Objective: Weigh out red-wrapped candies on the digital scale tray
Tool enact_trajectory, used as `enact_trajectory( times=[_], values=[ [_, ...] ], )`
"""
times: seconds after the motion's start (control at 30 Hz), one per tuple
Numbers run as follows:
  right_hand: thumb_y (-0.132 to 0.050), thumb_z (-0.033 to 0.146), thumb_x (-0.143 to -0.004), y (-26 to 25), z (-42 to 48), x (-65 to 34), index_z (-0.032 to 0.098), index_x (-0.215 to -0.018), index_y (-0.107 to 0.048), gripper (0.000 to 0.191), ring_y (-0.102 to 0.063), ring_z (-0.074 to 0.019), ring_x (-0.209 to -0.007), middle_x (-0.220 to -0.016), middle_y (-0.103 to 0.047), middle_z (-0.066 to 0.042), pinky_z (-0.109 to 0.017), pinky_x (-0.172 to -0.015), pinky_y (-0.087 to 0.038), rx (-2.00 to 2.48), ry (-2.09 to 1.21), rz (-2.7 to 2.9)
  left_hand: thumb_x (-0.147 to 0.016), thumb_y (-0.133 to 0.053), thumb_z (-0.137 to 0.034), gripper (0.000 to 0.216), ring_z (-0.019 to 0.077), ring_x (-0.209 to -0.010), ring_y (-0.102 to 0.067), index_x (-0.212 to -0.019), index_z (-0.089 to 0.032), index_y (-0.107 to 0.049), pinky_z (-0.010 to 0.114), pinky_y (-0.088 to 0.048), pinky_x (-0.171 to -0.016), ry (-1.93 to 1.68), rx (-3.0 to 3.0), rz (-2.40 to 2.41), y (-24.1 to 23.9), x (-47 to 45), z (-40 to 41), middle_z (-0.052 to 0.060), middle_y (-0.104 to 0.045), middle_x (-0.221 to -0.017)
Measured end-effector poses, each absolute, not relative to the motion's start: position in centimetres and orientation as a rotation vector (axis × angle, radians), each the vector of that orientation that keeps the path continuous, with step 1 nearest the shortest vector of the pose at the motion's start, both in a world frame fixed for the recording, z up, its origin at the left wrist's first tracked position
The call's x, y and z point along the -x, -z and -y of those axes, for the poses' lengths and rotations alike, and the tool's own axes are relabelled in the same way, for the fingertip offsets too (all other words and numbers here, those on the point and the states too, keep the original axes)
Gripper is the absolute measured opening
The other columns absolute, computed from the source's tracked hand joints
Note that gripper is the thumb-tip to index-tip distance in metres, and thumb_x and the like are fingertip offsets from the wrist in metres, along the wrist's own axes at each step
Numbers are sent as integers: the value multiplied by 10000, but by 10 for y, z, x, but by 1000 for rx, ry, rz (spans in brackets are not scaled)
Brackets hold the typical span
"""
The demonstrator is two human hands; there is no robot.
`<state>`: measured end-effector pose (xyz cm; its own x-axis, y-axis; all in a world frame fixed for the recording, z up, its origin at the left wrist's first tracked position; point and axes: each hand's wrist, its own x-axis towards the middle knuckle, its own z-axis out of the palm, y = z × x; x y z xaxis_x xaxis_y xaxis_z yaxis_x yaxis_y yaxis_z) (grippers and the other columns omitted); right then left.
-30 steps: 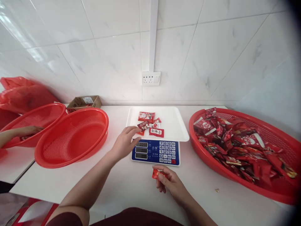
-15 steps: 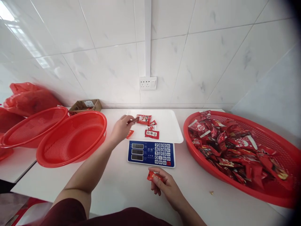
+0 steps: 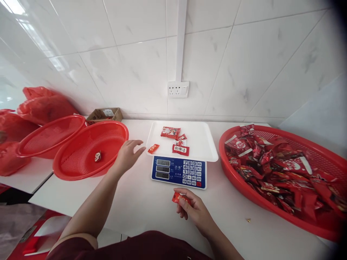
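My right hand (image 3: 189,206) pinches a small red packet (image 3: 177,197) between thumb and fingers, just in front of the scale. Nothing is in my left hand (image 3: 129,155), whose fingers are apart between the near red basket and the scale's white tray (image 3: 199,141). On that tray lie a larger red packet (image 3: 170,132), a red packet with a white label (image 3: 180,149), a small orange-red packet (image 3: 153,148) and small red and white pieces between them. One small packet with a white and dark wrapper (image 3: 98,156) lies inside the near red basket (image 3: 89,173).
A blue digital scale panel (image 3: 179,171) faces me below the tray. To the right stands a big red basket (image 3: 244,195) heaped with red packets (image 3: 271,159). Another red basket (image 3: 51,135), red plastic bags (image 3: 47,108) and a cardboard box (image 3: 117,115) stand at left. A gold scrap (image 3: 248,220) lies on the table.
My left hand has moved left off the tray and opened. A small packet now lies in the near red basket. My right hand still holds its packet. The view has shifted slightly.
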<state>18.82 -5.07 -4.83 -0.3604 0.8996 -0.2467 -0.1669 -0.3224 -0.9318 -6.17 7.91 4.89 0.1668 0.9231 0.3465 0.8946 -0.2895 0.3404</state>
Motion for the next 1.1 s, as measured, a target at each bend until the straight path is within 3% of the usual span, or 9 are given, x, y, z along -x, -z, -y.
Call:
enact_trajectory(
  times=[0.2, 0.4, 0.53, 0.7, 0.77, 0.87, 0.93, 1.0, 1.1],
  values=[
    [-557, 560, -774, 52, 49, -188, 206, -1113, -553, 490, -522, -118, -532, -653, -596, 0, -244, -495, -359, 1097, -1747, 1147, -827, -517, -334, 256, 262, -963, -560, -1024, -199, -607, 375, -441, -823, -518, -2494, -1638, -45, 18, -102, 69, -670, -956],
    [-555, 566, -771, 50, 47, -189, 202, -1109, -555, 496, -526, -120, -532, -661, -596, -2, -247, -497, -366, 1109, -1728, 1146, -817, -467, -209, 225, 179, -759, -619, -1003, -199, -593, 268, -476, -652, -506, -2441, -1627, -41, 17, -109, 48, -643, -922],
    [-549, 566, -775, 51, 47, -188, 201, -1111, -548, 495, -529, -115, -539, -668, -600, -1, -242, -500, -373, 1107, -1747, 1155, -822, -473, -212, 190, 176, -856, -608, -959, -198, -604, 257, -480, -741, -772, -2444, -1783, -55, 45, -101, 35, -643, -969],
    [-556, 547, -781, 49, 48, -187, 176, -1127, -535, 508, -523, -101, -544, -664, -601, -1, -233, -509, -375, 1087, -1765, 1161, -825, -503, -240, 209, 315, -1076, -514, -992, -158, -597, 471, -380, -935, -1016, -2381, -2296, -78, 93, -92, 112, -628, -1040],
    [-556, 538, -785, 49, 48, -187, 170, -1130, -533, 504, -520, -95, -545, -666, -600, 0, -228, -509, -373, 1077, -1768, 1165, -837, -506, -263, 194, 293, -1051, -535, -974, -169, -605, 458, -387, -943, -954, -2452, -2218, -75, 88, -92, 87, -645, -1013],
    [-555, 544, -780, 48, 48, -185, 166, -1125, -534, 512, -512, -90, -537, -662, -595, 3, -224, -502, -368, 1070, -1776, 1183, -856, -493, -307, 203, 233, -994, -563, -974, -190, -609, 383, -449, -891, -810, -2574, -1690, -59, 46, -95, 59, -659, -989],
    [-554, 558, -771, 49, 48, -184, 161, -1121, -534, 530, -505, -88, -527, -656, -591, 5, -223, -494, -362, 1082, -1774, 1195, -863, -492, -329, 280, 223, -1126, -499, -1098, -198, -570, 377, -405, -966, -650, -2681, -1317, -49, 8, -101, 71, -607, -1149],
    [-556, 576, -757, 49, 47, -184, 154, -1119, -530, 557, -501, -89, -521, -650, -587, 6, -222, -487, -355, 1110, -1761, 1194, -842, -522, -389, 449, 266, -1309, -306, -1254, -218, -466, 427, -312, -1043, -463, -2740, -1128, -43, -26, -112, 85, -427, -1380],
    [-560, 599, -737, 49, 45, -184, 142, -1115, -524, 594, -500, -92, -520, -648, -585, 4, -222, -481, -348, 1137, -1731, 1175, -788, -545, -524, 680, 336, -1377, -89, -1359, -221, -336, 514, -183, -1079, -225, -2738, -1105, -42, -55, -134, 102, -243, -1487]
  ],
)
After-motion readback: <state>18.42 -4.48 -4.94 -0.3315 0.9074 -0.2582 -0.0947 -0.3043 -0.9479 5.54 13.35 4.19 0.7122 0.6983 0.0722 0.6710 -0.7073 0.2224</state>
